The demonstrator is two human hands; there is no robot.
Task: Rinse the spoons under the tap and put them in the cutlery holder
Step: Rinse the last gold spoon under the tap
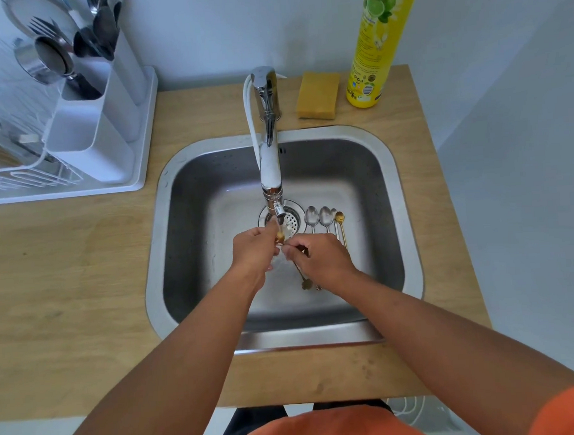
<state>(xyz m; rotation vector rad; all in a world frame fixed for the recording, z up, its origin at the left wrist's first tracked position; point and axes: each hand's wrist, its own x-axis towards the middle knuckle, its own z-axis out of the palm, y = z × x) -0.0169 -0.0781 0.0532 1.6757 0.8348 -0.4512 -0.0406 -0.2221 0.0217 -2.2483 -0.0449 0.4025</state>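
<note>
Orange sleeve (568, 412) at bottom edge. Both hands over the sink (408, 211): left hand (254, 249) and right hand (321, 258) pinch 1 gold spoon (280, 236) under the tap (271, 158). 4 spoons (325, 217) lie side by side on the sink floor, right of the drain. Cutlery holder (91, 127) stands on the worktop (66, 278), far left. Sponge (317, 96) and yellow bottle (376, 46) behind the sink.

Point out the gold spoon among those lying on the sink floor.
The rightmost gold spoon; the silver spoons lie left of it.
</note>
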